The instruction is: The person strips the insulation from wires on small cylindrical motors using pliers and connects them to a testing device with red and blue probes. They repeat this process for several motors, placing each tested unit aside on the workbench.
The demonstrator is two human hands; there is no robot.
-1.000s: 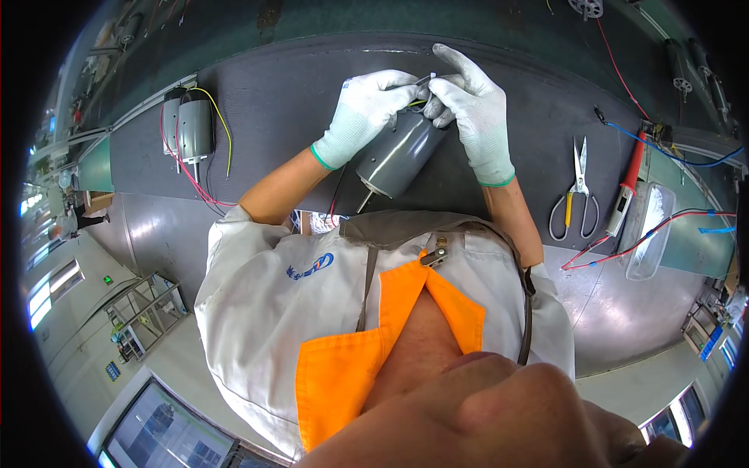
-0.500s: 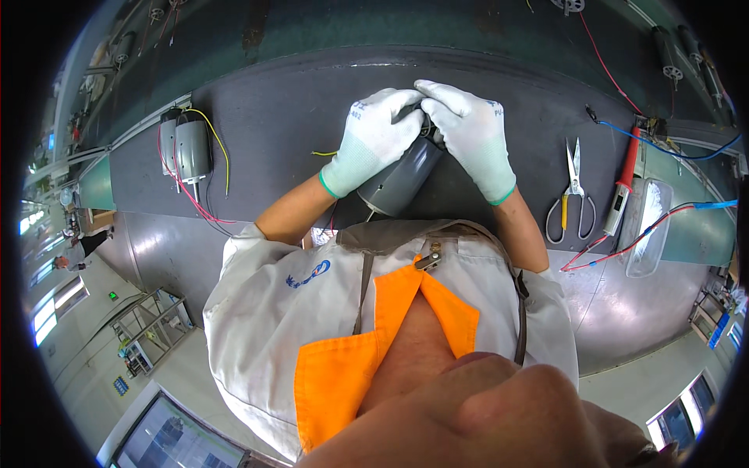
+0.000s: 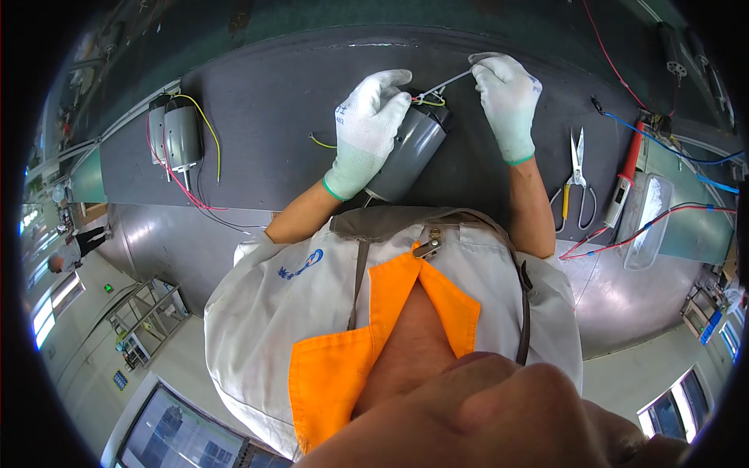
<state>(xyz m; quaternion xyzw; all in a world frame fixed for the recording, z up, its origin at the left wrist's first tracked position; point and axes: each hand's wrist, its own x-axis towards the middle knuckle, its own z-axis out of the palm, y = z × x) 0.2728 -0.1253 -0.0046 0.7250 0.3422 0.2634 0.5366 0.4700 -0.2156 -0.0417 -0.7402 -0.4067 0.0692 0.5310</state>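
Since half a second ago, both hands have parted: then they were clasped together over the motor, now the right hand has drawn away to the right, pulling a thin pale tie out taut from the motor's top. That suggests the work has gone from gripping the body to tightening or threading something at the wire bundle, though the tie's end is too small to read.

At far left on the dark worktop stand two spare motors, grey metal cylinders with red and yellow leads trailing loosely. The left hand, in a white knit glove with a green cuff, is closed around the upper end of the motor, a smooth grey cylinder tilted on the worktop just in front of the person's chest; short yellow wires sprout at its top. The right hand, gloved alike, pinches the tie between fingertips. Further right lie scissors with yellow-lined handles, a red-handled soldering iron and a clear plastic tray, with red and blue wires looping across. The worktop's mat looks matte and rubbery, with bare brushed steel at its near edge.
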